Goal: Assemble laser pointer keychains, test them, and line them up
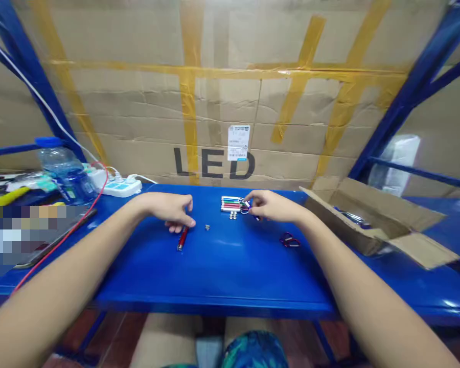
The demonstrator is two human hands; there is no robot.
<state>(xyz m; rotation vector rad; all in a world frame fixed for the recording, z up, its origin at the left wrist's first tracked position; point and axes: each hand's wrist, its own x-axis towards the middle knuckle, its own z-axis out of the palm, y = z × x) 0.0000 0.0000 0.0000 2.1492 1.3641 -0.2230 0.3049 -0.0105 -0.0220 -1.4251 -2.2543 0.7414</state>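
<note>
My left hand [176, 210] is bent over the table, with its fingertips closed on the upper end of a slim red penlight [182, 240], which slants down towards me. Right of it lies a small group of silver button cells [207, 227]. My right hand [269, 205] has thumb and index finger pinched at the right end of a row of coloured penlights [230, 203], where metal rings and clips lie. A dark blue piece shows under those fingers; its kind is unclear. Several more button cells [233, 215] sit just below the row. Dark red carabiner clips [289, 240] lie below my right wrist.
An open cardboard box [368, 230] with blue and silver items stands at the right. On the left are a water bottle [65, 171], a white power strip [122, 187] and a red cable [67, 232]. A large taped carton [214, 102] backs the blue table [214, 276].
</note>
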